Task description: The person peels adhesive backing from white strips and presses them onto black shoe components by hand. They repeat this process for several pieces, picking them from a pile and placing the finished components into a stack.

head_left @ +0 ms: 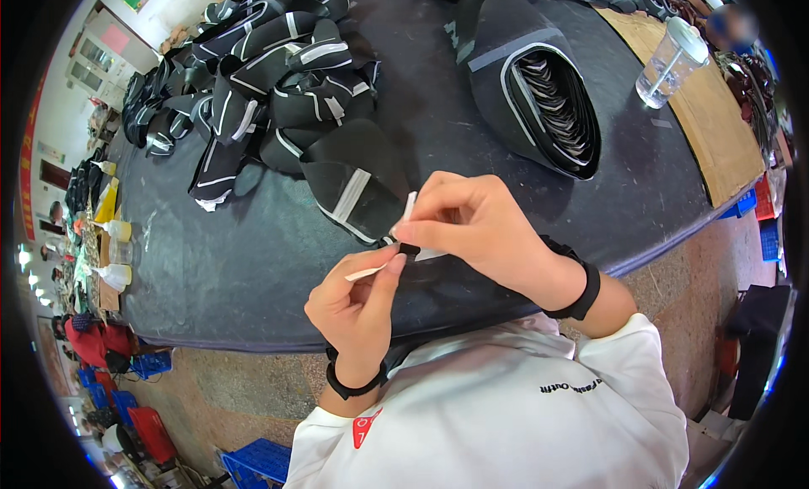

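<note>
From the head camera, your left hand (358, 308) is curled nearly closed, thumb and forefinger pinching the near end of a thin white paper-like strip (365, 273) that juts out to the left of your fingertips. Your right hand (472, 223) sits just above and to the right of it, fingers bunched tight around a small black fabric piece (409, 249), with another narrow white strip (409, 206) standing up out of that pinch. The two hands nearly touch at the fingertips, held above the near edge of the dark grey padded worktable (253, 270). Just beyond your hands lies a flat black shoe-upper panel with a pale grey stripe (354, 185). Further back on the left spreads a loose heap of black fabric pieces with white stripes (261, 76), and on the right a neat nested stack of black curved panels (539, 88). A clear plastic cup with a lid (670, 61) stands on a brown cardboard sheet (716, 126) at the far right
</note>
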Motion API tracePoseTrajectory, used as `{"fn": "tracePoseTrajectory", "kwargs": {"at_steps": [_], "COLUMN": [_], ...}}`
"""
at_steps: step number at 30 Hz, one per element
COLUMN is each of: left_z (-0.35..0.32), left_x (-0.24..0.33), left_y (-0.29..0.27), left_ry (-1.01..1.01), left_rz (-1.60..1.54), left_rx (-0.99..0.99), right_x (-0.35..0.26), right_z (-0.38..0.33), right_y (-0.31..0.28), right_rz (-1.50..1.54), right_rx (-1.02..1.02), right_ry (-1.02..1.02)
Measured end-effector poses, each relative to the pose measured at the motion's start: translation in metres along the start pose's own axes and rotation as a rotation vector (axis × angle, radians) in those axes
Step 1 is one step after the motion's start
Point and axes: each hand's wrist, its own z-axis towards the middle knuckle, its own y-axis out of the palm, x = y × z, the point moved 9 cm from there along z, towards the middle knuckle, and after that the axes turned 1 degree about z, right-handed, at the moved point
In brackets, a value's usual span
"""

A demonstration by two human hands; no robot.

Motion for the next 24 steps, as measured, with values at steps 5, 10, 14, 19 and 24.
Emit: {"fn": "tracePoseTrajectory", "kwargs": {"at_steps": [5, 10, 14, 19, 24], "left_z": [0.002, 0.006, 0.012, 0.020, 0.024], "left_x": [-0.020, -0.037, -0.036, -0.047, -0.041], "left_y": [-0.009, 0.005, 0.010, 0.021, 0.030], "left_ry": [-0.218, -0.358, -0.371, -0.386, -0.437], "left_rz": [-0.328, -0.541, -0.577, -0.643, -0.561], "left_rx": [0.199, 0.123, 0.079, 0.067, 0.027], "right_x": [-0.029, -0.050, -0.051, -0.054, -0.049], "right_z": [-0.023, -0.051, -0.056, -0.050, -0.052], "right_y": [0.005, 0.029, 0.035, 0.040, 0.033], "right_rz": [-0.288, -0.773, -0.830, -1.052, -1.012], "right_rx": [0.158, 0.298, 0.306, 0.256, 0.266], "right_ry": [-0.269, -0.819, -0.918, -0.907, -0.950]}}
